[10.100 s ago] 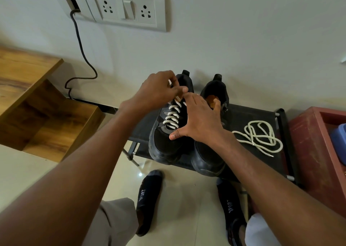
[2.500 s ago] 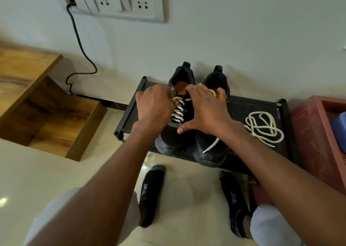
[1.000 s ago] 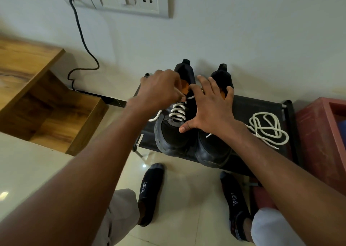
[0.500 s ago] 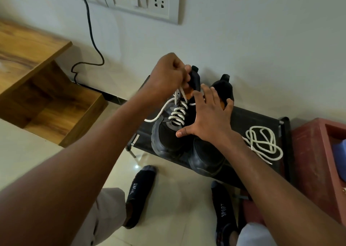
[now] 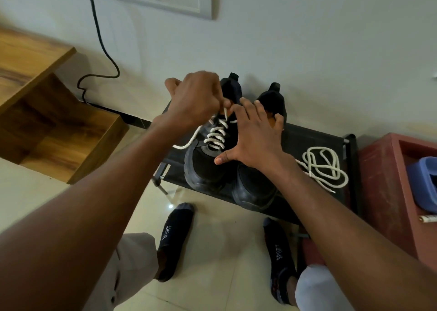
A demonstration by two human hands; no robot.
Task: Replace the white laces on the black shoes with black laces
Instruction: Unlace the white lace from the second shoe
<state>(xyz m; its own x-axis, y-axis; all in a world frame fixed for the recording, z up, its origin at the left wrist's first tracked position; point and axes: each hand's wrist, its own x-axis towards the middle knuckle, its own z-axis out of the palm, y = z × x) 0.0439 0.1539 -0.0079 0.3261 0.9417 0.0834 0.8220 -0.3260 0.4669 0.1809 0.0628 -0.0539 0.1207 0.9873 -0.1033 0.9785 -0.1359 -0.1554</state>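
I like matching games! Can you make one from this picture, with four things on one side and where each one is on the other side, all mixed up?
Things:
1. loose white lace
2. black cable
3. blue tub
4. laced shoe

Places:
A. in the red box
B. plugged into the wall socket
C. under the two hands, left hand pulling its lace
D. coiled on the rack, right of the shoes

Pairs: 1-D, 2-B, 3-A, 4-C

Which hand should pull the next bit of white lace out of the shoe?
The left hand. It already pinches the white lace at the top of the left shoe, so it can probably just pull. The right hand lies flat with spread fingers, steadying the shoes.
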